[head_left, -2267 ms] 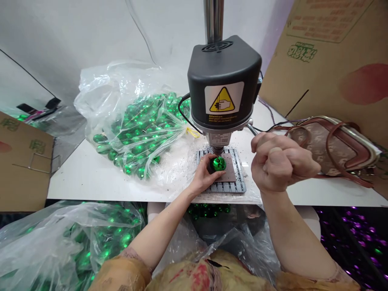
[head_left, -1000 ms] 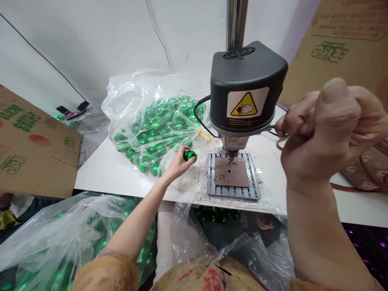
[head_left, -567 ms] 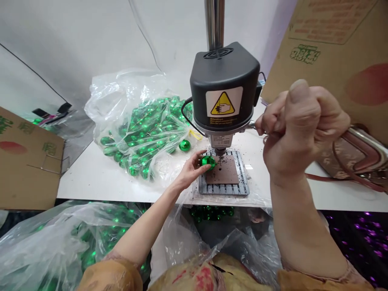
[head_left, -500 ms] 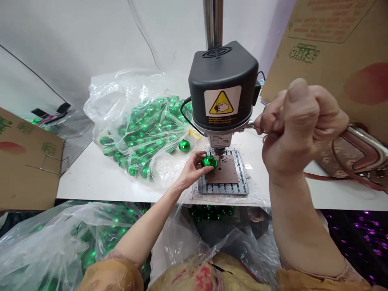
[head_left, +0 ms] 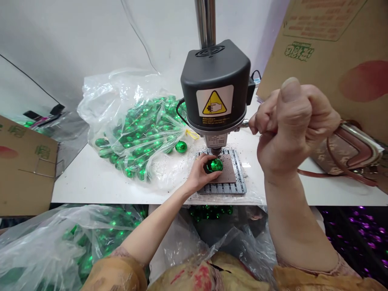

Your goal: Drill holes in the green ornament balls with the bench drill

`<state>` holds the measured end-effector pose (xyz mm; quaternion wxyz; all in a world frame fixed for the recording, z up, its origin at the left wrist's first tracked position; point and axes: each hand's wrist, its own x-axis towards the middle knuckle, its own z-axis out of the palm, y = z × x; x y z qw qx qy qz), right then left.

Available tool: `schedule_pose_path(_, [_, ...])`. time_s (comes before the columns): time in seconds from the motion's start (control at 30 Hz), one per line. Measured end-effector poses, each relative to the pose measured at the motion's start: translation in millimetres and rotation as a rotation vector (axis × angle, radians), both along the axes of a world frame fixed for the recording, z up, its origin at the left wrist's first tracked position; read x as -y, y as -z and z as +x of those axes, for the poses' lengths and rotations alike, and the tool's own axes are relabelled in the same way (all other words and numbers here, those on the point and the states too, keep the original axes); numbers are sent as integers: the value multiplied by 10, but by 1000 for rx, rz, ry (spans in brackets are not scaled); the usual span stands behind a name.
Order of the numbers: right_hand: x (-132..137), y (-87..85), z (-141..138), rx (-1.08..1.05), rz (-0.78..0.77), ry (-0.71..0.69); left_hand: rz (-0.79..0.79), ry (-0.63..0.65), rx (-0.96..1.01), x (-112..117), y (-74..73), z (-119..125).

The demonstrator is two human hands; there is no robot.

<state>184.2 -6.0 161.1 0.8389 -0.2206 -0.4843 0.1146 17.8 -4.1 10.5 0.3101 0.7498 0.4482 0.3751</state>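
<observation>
Your left hand [head_left: 200,171] pinches the green bauble [head_left: 217,165] over the brown pad [head_left: 229,174] beneath the drill press [head_left: 215,72]; your right hand [head_left: 287,127] clenches its lever [head_left: 245,123]. A loose pinch could let it spin, injuring you.

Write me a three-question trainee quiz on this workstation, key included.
1. Which hand holds the green ball beneath the black machine head?
2. True or false: the right hand is spread out flat.
3. Fill in: the warning symbol on the white sticker is a yellow ____.

Key:
1. The left hand.
2. False; it is closed, at the metal lever.
3. Triangle.
</observation>
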Motion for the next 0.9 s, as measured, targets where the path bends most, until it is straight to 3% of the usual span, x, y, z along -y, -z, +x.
schedule_pose_path(0.27, [9, -18, 3, -13, 19, -44, -136, -73, 199, 71, 216, 127])
schedule_pose_path(0.47, [41, -14, 0, 1, 22, -35, -117, -56, 233, 61, 251, 108])
schedule_pose_path(0.9, [93, 322, 19, 95, 127, 40, -78, -47, 220, 68, 270, 112])
